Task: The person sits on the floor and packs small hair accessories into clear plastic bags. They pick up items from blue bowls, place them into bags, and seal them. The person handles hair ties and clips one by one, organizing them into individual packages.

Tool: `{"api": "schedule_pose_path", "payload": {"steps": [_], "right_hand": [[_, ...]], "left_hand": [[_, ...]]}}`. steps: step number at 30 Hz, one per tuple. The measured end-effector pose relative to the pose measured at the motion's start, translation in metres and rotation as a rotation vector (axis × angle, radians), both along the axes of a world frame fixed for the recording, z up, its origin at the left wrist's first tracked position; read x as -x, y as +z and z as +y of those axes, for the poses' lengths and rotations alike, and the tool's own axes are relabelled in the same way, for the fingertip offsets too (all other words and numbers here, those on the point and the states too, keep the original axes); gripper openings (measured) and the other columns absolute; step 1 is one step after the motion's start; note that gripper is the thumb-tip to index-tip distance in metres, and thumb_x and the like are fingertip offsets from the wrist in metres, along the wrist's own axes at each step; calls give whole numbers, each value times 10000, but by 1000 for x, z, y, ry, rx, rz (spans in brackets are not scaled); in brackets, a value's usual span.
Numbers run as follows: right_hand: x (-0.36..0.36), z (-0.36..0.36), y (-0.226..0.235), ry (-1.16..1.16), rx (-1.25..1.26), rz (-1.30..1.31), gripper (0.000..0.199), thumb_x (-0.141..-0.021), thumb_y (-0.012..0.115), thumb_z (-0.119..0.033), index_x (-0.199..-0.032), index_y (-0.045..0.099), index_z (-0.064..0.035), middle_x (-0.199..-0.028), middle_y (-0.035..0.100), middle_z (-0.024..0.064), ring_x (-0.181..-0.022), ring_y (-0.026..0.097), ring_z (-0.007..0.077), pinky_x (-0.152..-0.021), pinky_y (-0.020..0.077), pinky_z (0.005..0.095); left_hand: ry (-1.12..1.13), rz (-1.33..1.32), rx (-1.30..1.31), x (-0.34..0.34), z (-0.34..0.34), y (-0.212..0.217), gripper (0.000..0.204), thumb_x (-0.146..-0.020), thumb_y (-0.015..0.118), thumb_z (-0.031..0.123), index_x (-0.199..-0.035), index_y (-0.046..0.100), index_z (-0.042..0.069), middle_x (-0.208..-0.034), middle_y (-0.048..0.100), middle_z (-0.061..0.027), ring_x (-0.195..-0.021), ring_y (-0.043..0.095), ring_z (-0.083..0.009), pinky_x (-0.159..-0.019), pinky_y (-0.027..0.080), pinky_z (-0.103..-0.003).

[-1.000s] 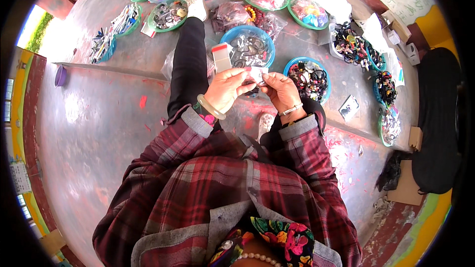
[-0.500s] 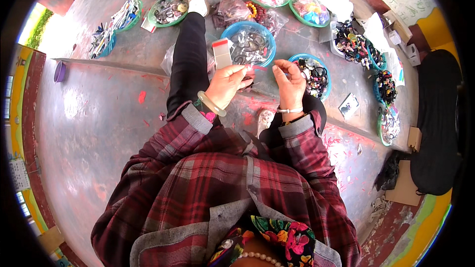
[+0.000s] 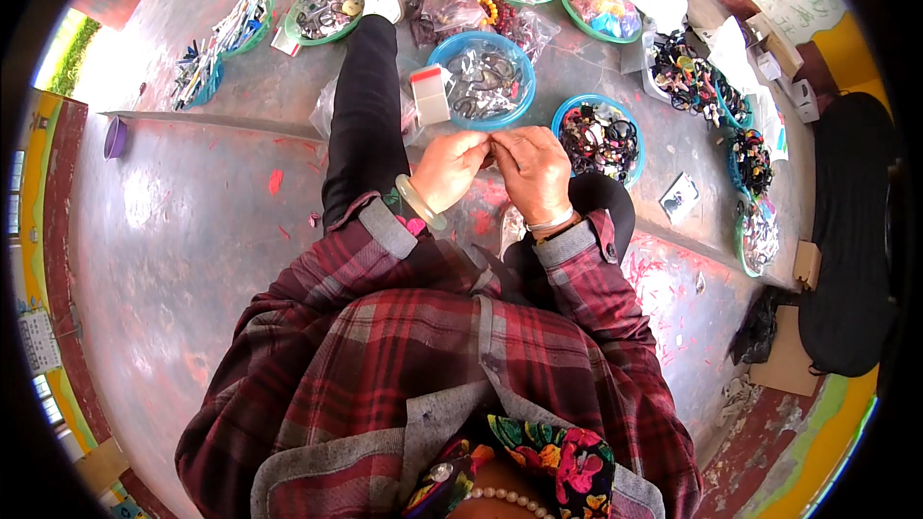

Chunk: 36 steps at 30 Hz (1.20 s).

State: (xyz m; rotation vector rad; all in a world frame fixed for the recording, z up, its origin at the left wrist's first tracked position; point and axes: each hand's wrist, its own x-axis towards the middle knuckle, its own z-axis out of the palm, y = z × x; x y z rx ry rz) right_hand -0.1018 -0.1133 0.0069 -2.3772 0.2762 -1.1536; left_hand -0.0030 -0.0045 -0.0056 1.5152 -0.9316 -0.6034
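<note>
Head view: we pinch something tiny, too small to tell, between left hand (image 3: pixel 450 165) and right hand (image 3: pixel 535 171) fingers, near a blue bowl (image 3: pixel 483 80).

The person wears a red-and-grey plaid shirt (image 3: pixel 461 365), black trousers (image 3: pixel 361 125), a pale green bangle (image 3: pixel 420 202) at 11 o'clock of the shirt, and a floral collar (image 3: pixel 548 452).

The person's left hand (image 3: pixel 449 168) and right hand (image 3: pixel 535 171) meet fingertip to fingertip above the lap, pinching something too small to make out. A pale green bangle (image 3: pixel 420 203) circles the left wrist. Just beyond the hands stand a round blue plastic bowl of grey metal pieces (image 3: pixel 483 81) and another blue bowl of dark beads (image 3: pixel 600 135).
</note>
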Motion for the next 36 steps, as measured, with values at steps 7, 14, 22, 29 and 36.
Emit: {"api": "schedule_pose_path", "payload": {"steps": [7,14,22,29,36], "right_hand": [[-1,2,-1,-10,80,48,114,-657,635,-80,-770,625,-89,-738,581,52,-677,556,257,-610,440,359],[-2,4,-7,-25,104,82,110,-624,620,-57,-717,570,-86,-698,545,61,-667,541,267,-594,435,369],[-3,8,-3,-55,60,49,112,-597,609,-38,-690,559,-77,-694,545,75,-664,538,284,-587,449,371],[-3,6,-4,-38,-3,60,102,-597,616,-45,-684,576,-78,-702,562,78,-669,544,286,-588,453,370],[-2,8,-7,-28,77,137,134,-612,642,-21,-728,594,-67,-723,580,87,-694,560,277,-613,462,346]], "left_hand": [[-11,-238,-20,-2,0,-6,101,-820,479,61,-854,545,-8,-794,560,-217,-754,550,-394,-611,433,-386],[-16,-370,-87,-1,2,-6,133,-780,452,46,-851,556,2,-799,564,-211,-777,540,-399,-643,424,-437],[-19,-450,-103,2,3,0,161,-780,463,25,-896,573,6,-847,582,-204,-811,559,-383,-677,447,-414],[-31,-482,-107,-2,4,-6,168,-779,466,8,-914,567,4,-852,582,-204,-811,563,-384,-680,454,-406],[-16,-554,-140,-2,5,-13,190,-776,468,6,-939,565,9,-886,584,-191,-832,561,-371,-701,455,-401]]}}
